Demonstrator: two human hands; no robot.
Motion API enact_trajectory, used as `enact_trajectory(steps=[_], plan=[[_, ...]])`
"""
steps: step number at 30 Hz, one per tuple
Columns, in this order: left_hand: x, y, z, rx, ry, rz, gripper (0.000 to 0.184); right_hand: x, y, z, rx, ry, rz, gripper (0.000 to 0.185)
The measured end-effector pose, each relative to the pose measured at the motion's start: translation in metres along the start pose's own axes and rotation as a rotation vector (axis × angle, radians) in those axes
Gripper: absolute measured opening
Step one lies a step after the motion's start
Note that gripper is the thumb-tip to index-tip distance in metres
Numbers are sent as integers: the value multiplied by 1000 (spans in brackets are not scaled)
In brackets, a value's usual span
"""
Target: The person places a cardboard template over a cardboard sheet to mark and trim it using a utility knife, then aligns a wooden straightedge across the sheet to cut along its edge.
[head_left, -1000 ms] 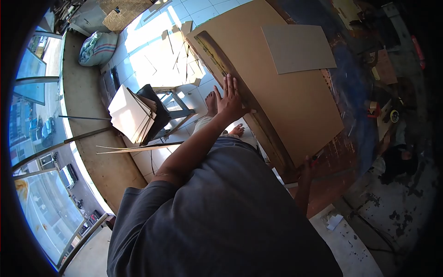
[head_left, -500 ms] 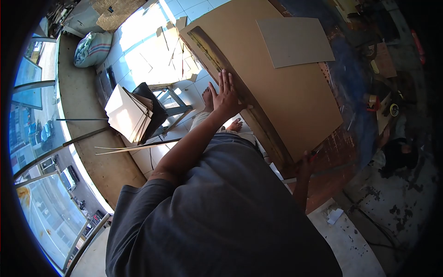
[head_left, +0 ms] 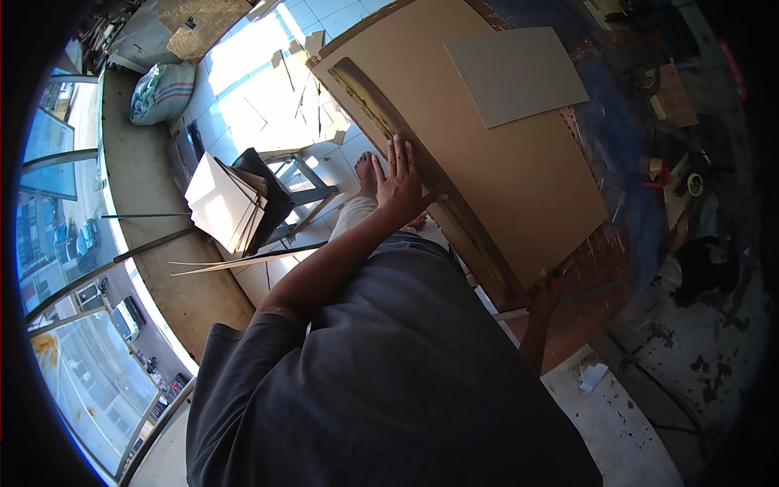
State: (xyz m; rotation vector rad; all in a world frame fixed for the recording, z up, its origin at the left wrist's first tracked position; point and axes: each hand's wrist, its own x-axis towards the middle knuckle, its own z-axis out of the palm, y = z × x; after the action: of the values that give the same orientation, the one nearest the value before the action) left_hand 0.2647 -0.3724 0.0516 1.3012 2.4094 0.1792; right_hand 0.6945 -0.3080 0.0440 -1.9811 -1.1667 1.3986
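My left hand (head_left: 399, 185) lies flat with its fingers stretched out on a long dark strip (head_left: 442, 183), worn yellowish at its far end. The strip lies along the near long edge of a large brown board (head_left: 503, 178). At the strip's near right end, my right hand (head_left: 544, 296) is closed around a small red-handled tool (head_left: 556, 280); shadow hides the tool's working end. A smaller grey sheet (head_left: 519, 77) rests on top of the brown board at its far side.
Under the board is a worn reddish-brown table (head_left: 588, 312). A stack of pale sheets (head_left: 223, 203) sits on a stool (head_left: 312, 191) at left. Offcuts (head_left: 324, 122) litter the tiled floor by a stuffed sack (head_left: 162, 93). A tape roll (head_left: 695, 185) lies far right.
The brown board, strip and grey sheet have shifted slightly, showing more table edge at the far left corner. My left hand is slightly lower in view; my right hand has moved slightly right and down.
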Motion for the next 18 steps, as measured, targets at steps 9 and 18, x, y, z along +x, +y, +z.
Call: enact_trajectory(steps=[9,18], plan=[[41,-70,-18,-407,352,75,66,-34,66,-10,-253,155,-306,43],[141,-159,-57,-131,627,-64,71,-70,41,35,-331,242,-268,52]])
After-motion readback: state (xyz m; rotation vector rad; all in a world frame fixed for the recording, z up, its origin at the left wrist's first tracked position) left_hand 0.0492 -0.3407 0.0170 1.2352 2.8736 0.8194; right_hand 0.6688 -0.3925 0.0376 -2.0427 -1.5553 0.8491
